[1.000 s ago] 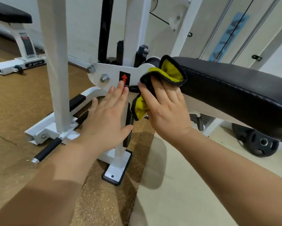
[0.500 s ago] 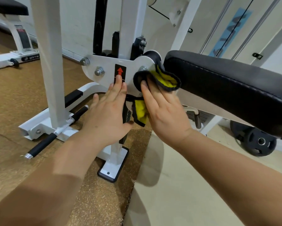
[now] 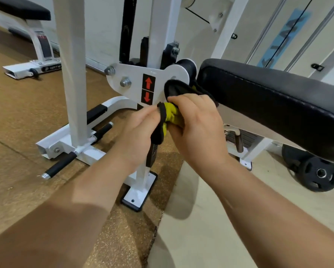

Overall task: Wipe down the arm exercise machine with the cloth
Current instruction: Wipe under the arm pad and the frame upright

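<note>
Right hand (image 3: pixel 197 124) and left hand (image 3: pixel 141 130) both grip the cloth (image 3: pixel 171 113) at the machine's pivot plate (image 3: pixel 131 74).
From where I stand, the right hand's fingers curl over the bunched black-and-yellow cloth, its top fold lying against the white pivot plate beside the red arrow sticker (image 3: pixel 148 90); the left hand pinches the hanging lower edge. The black pad (image 3: pixel 268 97) sits just to their right, a weight plate (image 3: pixel 319 173) on the floor beneath it, a bench (image 3: pixel 21 8) well off left.

Glossy white-painted metal plate (image 3: pixel 135 82)
</note>
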